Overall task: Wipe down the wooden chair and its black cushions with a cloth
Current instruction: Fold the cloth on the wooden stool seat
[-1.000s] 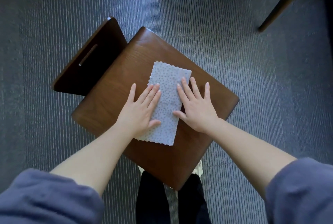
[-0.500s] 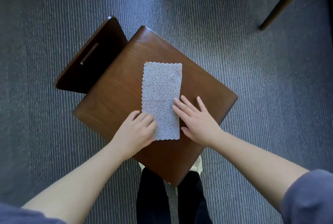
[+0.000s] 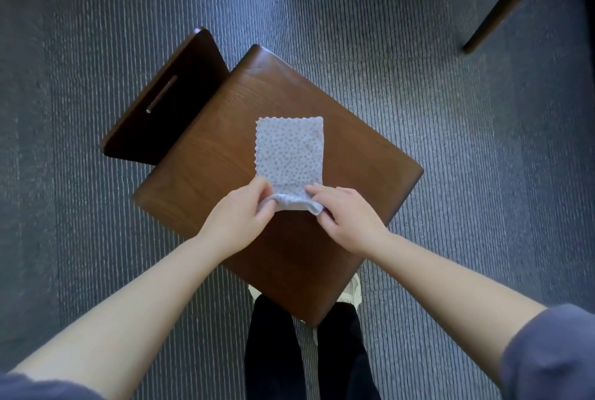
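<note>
The wooden chair (image 3: 225, 158) stands on a grey ribbed carpet (image 3: 450, 142), seen from directly above. Its seat panel occupies the centre of the view, turned so one corner points toward 6 o'clock. The dark backrest (image 3: 161, 100), with a narrow slot cut through it, sits off the seat's edge at 10 o'clock.

The cloth (image 3: 289, 151), pale blue with a dotted pattern and scalloped edges, lies on the seat slightly toward 12 o'clock of centre. Its far portion rests flat on the wood; its near edge is lifted and bunched into a roll.

The left hand (image 3: 238, 222) pinches the near left corner of the cloth between thumb and curled fingers. The right hand (image 3: 347, 219) pinches the near right corner in the same manner, fingers closed around the bunched fabric. The two hands are close together, at 6 o'clock of the flat part of the cloth.

Both forearms are bare; blue-grey sleeves (image 3: 547, 354) are pushed up near the elbows. Dark trouser legs (image 3: 277, 351) appear at 6 o'clock below the seat corner, beside what appears to be a light-coloured shoe (image 3: 352, 293), mostly hidden by the seat.

Two legs of other furniture (image 3: 502, 3) stand at 1 o'clock.
</note>
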Available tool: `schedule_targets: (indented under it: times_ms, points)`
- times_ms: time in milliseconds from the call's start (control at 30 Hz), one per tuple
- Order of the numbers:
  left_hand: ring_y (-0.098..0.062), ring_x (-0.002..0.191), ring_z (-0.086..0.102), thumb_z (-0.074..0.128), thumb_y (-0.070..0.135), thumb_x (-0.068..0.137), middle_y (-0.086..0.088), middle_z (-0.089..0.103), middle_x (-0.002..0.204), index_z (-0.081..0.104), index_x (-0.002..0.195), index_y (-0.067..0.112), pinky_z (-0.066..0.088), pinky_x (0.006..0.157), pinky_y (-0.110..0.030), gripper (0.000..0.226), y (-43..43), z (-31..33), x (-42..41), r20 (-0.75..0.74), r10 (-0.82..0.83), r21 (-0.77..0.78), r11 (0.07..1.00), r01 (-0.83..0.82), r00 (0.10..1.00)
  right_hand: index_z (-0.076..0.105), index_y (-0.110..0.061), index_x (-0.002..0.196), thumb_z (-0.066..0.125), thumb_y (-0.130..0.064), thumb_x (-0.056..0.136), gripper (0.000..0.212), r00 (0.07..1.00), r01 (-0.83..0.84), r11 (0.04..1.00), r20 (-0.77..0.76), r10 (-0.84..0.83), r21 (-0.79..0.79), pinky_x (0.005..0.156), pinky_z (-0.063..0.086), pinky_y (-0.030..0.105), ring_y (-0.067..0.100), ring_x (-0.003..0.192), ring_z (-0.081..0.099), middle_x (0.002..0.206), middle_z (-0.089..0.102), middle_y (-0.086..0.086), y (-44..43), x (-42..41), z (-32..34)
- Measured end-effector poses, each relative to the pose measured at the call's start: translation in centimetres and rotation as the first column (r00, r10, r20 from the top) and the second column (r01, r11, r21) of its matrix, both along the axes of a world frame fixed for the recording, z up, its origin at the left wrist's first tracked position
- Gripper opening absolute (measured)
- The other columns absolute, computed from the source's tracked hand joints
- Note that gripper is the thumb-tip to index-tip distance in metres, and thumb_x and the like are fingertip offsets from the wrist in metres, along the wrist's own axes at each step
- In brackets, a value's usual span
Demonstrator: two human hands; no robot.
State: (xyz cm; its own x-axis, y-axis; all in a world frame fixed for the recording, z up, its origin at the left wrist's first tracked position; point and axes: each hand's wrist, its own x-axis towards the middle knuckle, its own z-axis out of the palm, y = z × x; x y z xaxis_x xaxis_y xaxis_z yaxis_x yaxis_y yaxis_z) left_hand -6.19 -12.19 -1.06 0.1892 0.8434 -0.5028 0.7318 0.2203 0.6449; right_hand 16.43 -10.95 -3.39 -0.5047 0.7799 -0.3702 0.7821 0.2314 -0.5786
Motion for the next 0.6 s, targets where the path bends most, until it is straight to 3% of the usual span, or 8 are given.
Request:
schedule_targets:
  times_ms: [67, 133, 167, 267, 400, 500, 600]
  points:
    - [-0.011, 0.076, 0.059, 0.049, 0.039, 0.098, 0.007, 0.064, 0.084, 0.051, 0.095, 0.031, 0.046, 0.07, -0.03, 0.009, 0.3, 0.3, -0.2, 0.119, 0.175, -0.097, 0.982, -0.164, 0.977, 0.066, -0.023, 0.112, 0.046, -0.02, 0.095, 0.026, 0.982, 0.172, 0.977, -0.061, -0.181, -0.13, 0.089, 0.048, 0.036, 0.011, 0.102, 0.062, 0.109, 0.069, -0.012, 0.7, -0.5, 0.9]
    - [-0.004, 0.092, 0.059, 0.053, 0.042, 0.096, 0.015, 0.064, 0.1, 0.054, 0.107, 0.032, 0.044, 0.079, -0.022, 0.015, 0.6, 0.5, -0.4, 0.176, 0.266, -0.155, 0.958, -0.241, 0.948, 0.059, -0.018, 0.085, 0.044, -0.021, 0.097, 0.019, 0.954, 0.271, 0.939, -0.07, -0.291, -0.21, 0.069, 0.044, 0.04, 0.013, 0.069, 0.053, 0.071, 0.059, -0.008, 1.7, -0.8, 1.6]
    - [0.0, 0.097, 0.059, 0.058, 0.041, 0.094, 0.019, 0.063, 0.104, 0.054, 0.112, 0.034, 0.044, 0.081, -0.018, 0.02, 0.6, 0.6, -0.5, 0.188, 0.287, -0.164, 0.952, -0.258, 0.939, 0.053, -0.014, 0.079, 0.044, -0.021, 0.097, 0.022, 0.947, 0.295, 0.928, -0.061, -0.316, -0.227, 0.064, 0.042, 0.041, 0.014, 0.062, 0.048, 0.064, 0.052, -0.005, 2.1, -0.9, 1.8]
    - [0.004, 0.096, 0.062, 0.066, 0.03, 0.09, 0.021, 0.068, 0.099, 0.064, 0.107, 0.03, 0.047, 0.086, -0.019, 0.017, 1.1, 0.1, -0.3, 0.165, 0.341, -0.132, 0.938, -0.322, 0.925, 0.052, -0.009, 0.079, 0.044, -0.022, 0.098, 0.024, 0.941, 0.308, 0.912, -0.053, -0.334, -0.27, 0.061, 0.038, 0.037, 0.013, 0.058, 0.044, 0.062, 0.05, -0.004, 3.2, -1.1, 2.4]
    - [-0.005, 0.087, 0.063, 0.054, 0.028, 0.098, 0.011, 0.067, 0.095, 0.06, 0.102, 0.021, 0.05, 0.071, -0.021, 0.011, 2.8, -0.1, 0.2, 0.083, 0.372, -0.072, 0.928, -0.367, 0.925, 0.061, -0.01, 0.088, 0.043, -0.027, 0.099, 0.027, 0.925, 0.351, 0.88, -0.03, -0.38, -0.321, 0.065, 0.04, 0.035, 0.018, 0.07, 0.053, 0.077, 0.062, 0.005, 4.6, -1.5, 2.5]
    - [-0.016, 0.079, 0.064, 0.048, 0.033, 0.1, 0.001, 0.067, 0.088, 0.054, 0.099, 0.018, 0.056, 0.073, -0.043, 0.016, 4.2, -0.2, 0.5, -0.009, 0.304, -0.03, 0.952, -0.304, 0.953, 0.059, -0.011, 0.086, 0.041, -0.028, 0.099, 0.028, 0.902, 0.414, 0.853, 0.014, -0.432, -0.316, 0.063, 0.038, 0.034, 0.017, 0.069, 0.051, 0.074, 0.058, 0.001, 5.7, -1.8, 2.4]
    - [-0.02, 0.079, 0.064, 0.046, 0.035, 0.101, 0.001, 0.065, 0.086, 0.052, 0.098, 0.018, 0.056, 0.073, -0.05, 0.019, 5.6, -0.7, 0.7, -0.089, 0.276, -0.046, 0.959, -0.281, 0.957, 0.052, -0.013, 0.077, 0.038, -0.028, 0.099, 0.03, 0.88, 0.469, 0.83, 0.084, -0.467, -0.303, 0.067, 0.043, 0.038, 0.022, 0.074, 0.055, 0.075, 0.059, 0.002, 6.9, -2.3, 1.9]
